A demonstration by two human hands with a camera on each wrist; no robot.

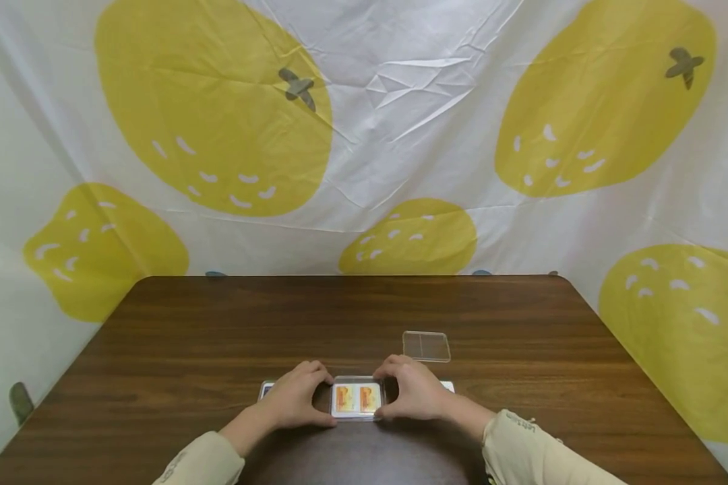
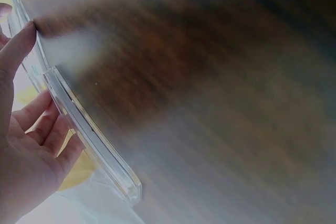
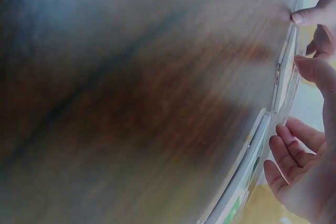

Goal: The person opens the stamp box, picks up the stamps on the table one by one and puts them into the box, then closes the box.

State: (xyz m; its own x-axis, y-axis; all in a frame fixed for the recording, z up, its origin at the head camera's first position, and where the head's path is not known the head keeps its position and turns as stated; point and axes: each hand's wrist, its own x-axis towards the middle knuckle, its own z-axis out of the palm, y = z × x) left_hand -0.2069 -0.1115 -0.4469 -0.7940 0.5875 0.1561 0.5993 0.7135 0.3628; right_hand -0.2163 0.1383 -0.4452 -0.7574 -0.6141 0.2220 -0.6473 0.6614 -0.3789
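Observation:
A shallow clear plastic case (image 1: 356,417) lies flat on the table, holding two cards (image 1: 344,398) with orange-yellow prints side by side. My left hand (image 1: 294,397) grips its left end, thumb at the near corner and fingertips at the far one. On the opposite end, my right hand (image 1: 417,392) grips it the same way. A second clear case (image 2: 97,137) lies beneath the left palm, mostly hidden in the head view. Under the right hand is a third case (image 3: 239,174) with white contents and a bit of green print.
A transparent lid (image 1: 427,346) lies on the table beyond my right hand. The brown wooden table (image 1: 218,323) runs back to a white cloth (image 1: 400,135) printed with big yellow fruit. Beige sleeves (image 1: 534,448) cover both forearms.

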